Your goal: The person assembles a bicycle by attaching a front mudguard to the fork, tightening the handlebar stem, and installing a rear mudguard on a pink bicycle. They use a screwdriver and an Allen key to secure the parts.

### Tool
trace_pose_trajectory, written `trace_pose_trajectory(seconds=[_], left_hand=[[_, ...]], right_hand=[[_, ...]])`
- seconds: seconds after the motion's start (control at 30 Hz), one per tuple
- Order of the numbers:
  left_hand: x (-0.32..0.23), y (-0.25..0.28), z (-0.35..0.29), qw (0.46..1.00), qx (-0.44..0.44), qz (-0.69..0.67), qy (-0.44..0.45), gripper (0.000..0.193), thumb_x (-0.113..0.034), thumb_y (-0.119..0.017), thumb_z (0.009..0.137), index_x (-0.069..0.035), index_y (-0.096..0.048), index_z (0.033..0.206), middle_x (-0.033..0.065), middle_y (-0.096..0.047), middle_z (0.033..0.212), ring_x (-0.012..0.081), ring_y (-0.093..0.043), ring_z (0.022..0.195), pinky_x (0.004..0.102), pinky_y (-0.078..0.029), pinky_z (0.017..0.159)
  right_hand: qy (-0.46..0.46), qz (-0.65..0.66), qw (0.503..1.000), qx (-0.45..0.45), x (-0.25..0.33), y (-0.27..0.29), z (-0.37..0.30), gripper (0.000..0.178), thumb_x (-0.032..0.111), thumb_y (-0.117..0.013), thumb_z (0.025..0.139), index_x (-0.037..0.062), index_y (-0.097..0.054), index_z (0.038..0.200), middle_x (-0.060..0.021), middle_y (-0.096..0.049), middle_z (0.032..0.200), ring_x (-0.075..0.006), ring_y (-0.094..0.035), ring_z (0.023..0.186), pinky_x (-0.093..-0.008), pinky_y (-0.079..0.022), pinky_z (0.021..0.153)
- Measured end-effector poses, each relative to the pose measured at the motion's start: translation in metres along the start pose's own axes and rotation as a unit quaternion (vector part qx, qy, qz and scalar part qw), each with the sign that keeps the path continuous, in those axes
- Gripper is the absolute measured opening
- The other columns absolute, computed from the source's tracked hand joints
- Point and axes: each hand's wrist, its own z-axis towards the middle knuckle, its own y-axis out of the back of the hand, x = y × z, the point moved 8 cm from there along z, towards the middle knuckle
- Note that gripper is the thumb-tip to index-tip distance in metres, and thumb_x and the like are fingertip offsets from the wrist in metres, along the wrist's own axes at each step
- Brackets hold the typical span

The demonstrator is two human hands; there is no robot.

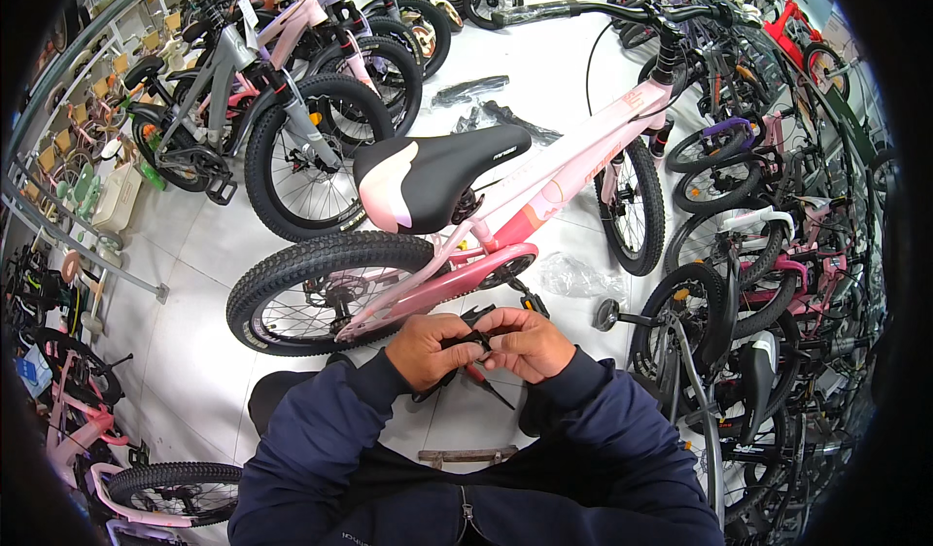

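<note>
My left hand (428, 353) and my right hand (530, 344) meet low in the middle, fingers pinched together on a small black part (478, 340). Its exact kind is hidden by the fingertips. Just below them shows a screwdriver (476, 375) with a red grip and a dark shaft slanting down to the right; I cannot tell whether a hand holds it. Right in front of my hands stands a pink bicycle (573, 172), its rear wheel (277, 274) at left. The black saddle (437, 181) has a pale pink rear, and a black pedal (533, 301) sits near my right hand.
Several bicycles (292, 147) stand in a row at the upper left, and many more (739, 283) crowd the right side. Black wrapping pieces (471, 89) and clear plastic film (583, 276) lie on the tiled floor. A low wooden stool edge (466, 456) shows beneath me.
</note>
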Motion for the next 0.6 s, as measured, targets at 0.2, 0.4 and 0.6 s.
trace_pose_trajectory(seconds=[0.2,0.4,0.6], left_hand=[[0.009,-0.006,-0.002,0.998,0.036,-0.034,0.050,0.019,-0.017,-0.073,0.093,0.002,-0.069,0.093,0.0072,-0.070,0.082,0.0123,-0.066,0.072,0.0270,-0.053,0.067],[0.022,-0.012,-0.007,0.978,0.025,-0.169,0.119,0.019,-0.016,-0.073,0.093,0.002,-0.068,0.096,0.0054,-0.069,0.082,0.0104,-0.066,0.071,0.0252,-0.053,0.065],[0.028,-0.014,-0.009,0.968,0.017,-0.210,0.136,0.018,-0.014,-0.074,0.092,0.002,-0.068,0.096,0.0063,-0.069,0.082,0.0113,-0.066,0.070,0.0253,-0.054,0.066]], right_hand=[[-0.012,-0.186,0.982,0.038,0.007,0.001,-0.003,0.016,-0.002,-0.066,0.089,0.0008,-0.064,0.104,-0.0049,-0.067,0.089,-0.0118,-0.063,0.070,-0.0254,-0.052,0.062],[-0.011,-0.184,0.981,0.056,0.007,0.001,-0.003,0.015,-0.002,-0.068,0.089,0.0006,-0.064,0.103,-0.0039,-0.068,0.093,-0.0106,-0.063,0.076,-0.0243,-0.052,0.068],[-0.009,-0.205,0.978,0.038,0.009,0.003,-0.001,0.013,0.000,-0.067,0.089,0.0005,-0.064,0.101,-0.0038,-0.067,0.088,-0.0109,-0.063,0.070,-0.0254,-0.052,0.062]])
